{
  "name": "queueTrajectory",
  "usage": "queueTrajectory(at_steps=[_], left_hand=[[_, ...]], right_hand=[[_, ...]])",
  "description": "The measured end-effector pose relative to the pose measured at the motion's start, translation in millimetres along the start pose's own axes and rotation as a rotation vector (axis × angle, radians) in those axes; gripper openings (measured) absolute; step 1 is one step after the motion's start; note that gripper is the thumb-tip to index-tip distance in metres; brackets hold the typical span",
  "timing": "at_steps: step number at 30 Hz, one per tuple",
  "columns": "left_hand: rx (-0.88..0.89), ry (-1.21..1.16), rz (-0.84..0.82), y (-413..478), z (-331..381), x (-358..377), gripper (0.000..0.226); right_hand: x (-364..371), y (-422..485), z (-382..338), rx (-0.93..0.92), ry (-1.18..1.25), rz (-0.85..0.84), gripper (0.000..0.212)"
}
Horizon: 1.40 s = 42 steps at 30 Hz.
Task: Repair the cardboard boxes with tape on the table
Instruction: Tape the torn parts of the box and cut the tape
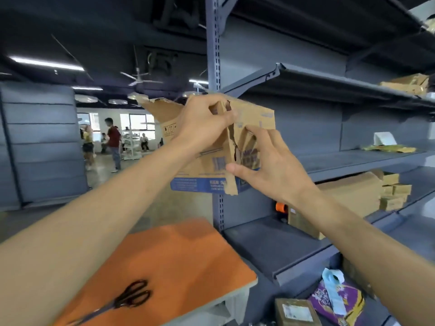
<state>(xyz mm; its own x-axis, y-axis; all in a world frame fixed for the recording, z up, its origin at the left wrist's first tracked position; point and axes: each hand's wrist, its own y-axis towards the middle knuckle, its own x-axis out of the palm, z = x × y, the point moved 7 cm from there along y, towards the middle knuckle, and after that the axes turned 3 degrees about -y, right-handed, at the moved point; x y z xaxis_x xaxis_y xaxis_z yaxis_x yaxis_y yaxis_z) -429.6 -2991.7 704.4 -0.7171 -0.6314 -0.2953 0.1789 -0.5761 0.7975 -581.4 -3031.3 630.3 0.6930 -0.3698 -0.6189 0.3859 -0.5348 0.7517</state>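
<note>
I hold a torn, flattened cardboard box (256, 118) with blue print up in the air in front of the grey shelving. A ragged tear runs down its middle. My left hand (202, 123) grips the upper left part, its fingers curled over the torn edge. My right hand (270, 165) holds the lower right part, thumb on the front and fingers behind the card. An orange tape dispenser (281, 207) stands on a shelf behind my right wrist. Black scissors (127, 300) lie on the orange table (188, 255) below.
Grey metal shelves (353, 85) fill the right side, holding cardboard boxes (353, 196), small cartons (395, 191) and a purple bag (339, 302). A small brown parcel (296, 311) sits at the bottom. People stand far off at the left in the open floor.
</note>
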Motion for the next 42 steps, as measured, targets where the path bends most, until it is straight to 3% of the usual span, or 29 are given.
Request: queueTrajectory(at_steps=[8, 15, 23, 30, 33, 35, 37, 39, 41, 42], left_hand=[[-0.118, 0.08, 0.084, -84, -71, -123, 0.011], [-0.279, 0.195, 0.04, -150, -167, -165, 0.009], [-0.353, 0.168, 0.003, -184, -282, -157, 0.021], [-0.274, 0.292, 0.04, -200, -315, -143, 0.017], [-0.252, 0.323, 0.108, -210, -314, -135, 0.033], [-0.274, 0.269, 0.17, -219, -319, -130, 0.044], [-0.283, 0.222, 0.231, -230, -322, -126, 0.053], [-0.298, 0.186, 0.27, -241, -326, -123, 0.065], [-0.35, 0.167, 0.258, -250, -333, -119, 0.074], [-0.374, 0.179, 0.242, -253, -337, -118, 0.077]], right_hand=[[106, -22, -108, -0.115, 0.167, -0.129, 0.093], [216, -55, -138, -0.13, 0.28, -0.273, 0.082], [326, -68, -88, -0.022, 0.429, -0.39, 0.079], [381, -77, -41, 0.15, 0.455, -0.31, 0.075], [384, -88, -36, 0.162, 0.452, -0.189, 0.073], [394, -91, -30, 0.215, 0.506, -0.219, 0.076], [417, -75, -3, 0.278, 0.48, -0.363, 0.072], [441, -53, 35, 0.411, 0.722, -0.54, 0.062], [449, -50, 41, 0.489, 0.695, -0.531, 0.08], [447, -52, 29, 0.622, 0.712, -0.491, 0.09]])
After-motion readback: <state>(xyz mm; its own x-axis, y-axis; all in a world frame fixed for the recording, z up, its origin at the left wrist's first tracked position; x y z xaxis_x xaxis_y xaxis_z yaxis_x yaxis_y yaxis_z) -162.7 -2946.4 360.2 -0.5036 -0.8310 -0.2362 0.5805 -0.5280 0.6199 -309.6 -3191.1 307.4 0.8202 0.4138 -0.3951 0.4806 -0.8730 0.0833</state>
